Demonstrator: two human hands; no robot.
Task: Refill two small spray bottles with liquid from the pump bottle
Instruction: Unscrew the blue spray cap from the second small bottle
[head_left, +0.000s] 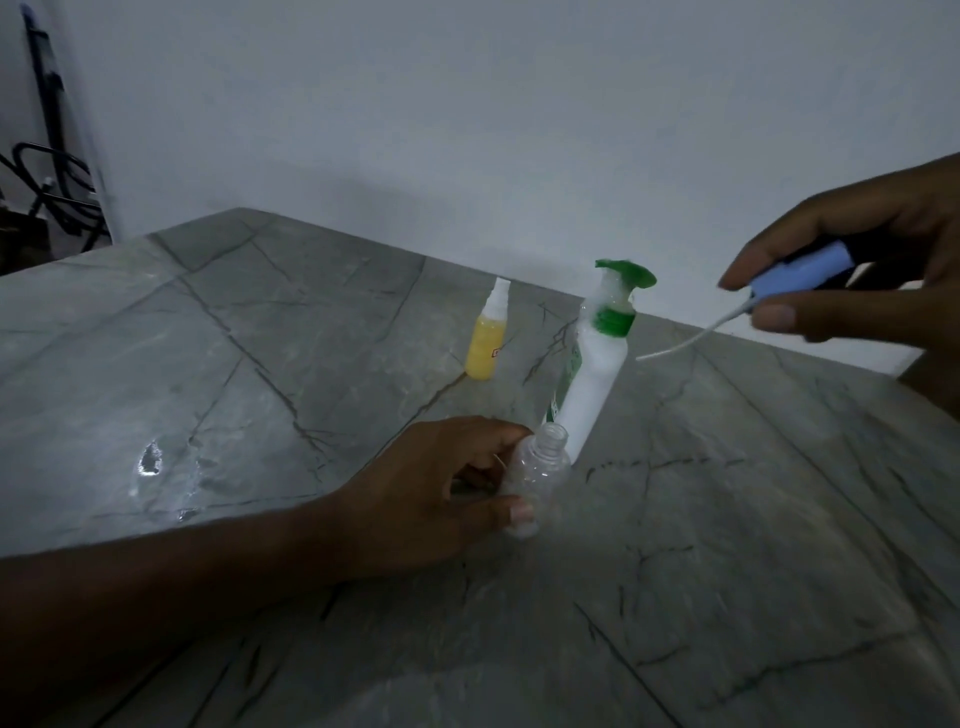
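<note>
My left hand (436, 493) grips a small clear spray bottle (535, 475) that stands on the marble table with its neck uncapped and looks empty. My right hand (862, 254) is raised at the upper right, holding the blue spray cap (802, 273) with its thin white dip tube (691, 338) hanging out toward the left. A white pump bottle (595, 364) with a green pump head stands just behind the clear bottle. Farther back stands a second small spray bottle (487, 345), capped in white, with yellow liquid inside.
The grey marble table (727, 545) runs along a white wall behind the bottles. A wet, shiny patch (150, 462) lies on the table at the left. Dark cables and a stand (52, 171) sit beyond the table's far left corner.
</note>
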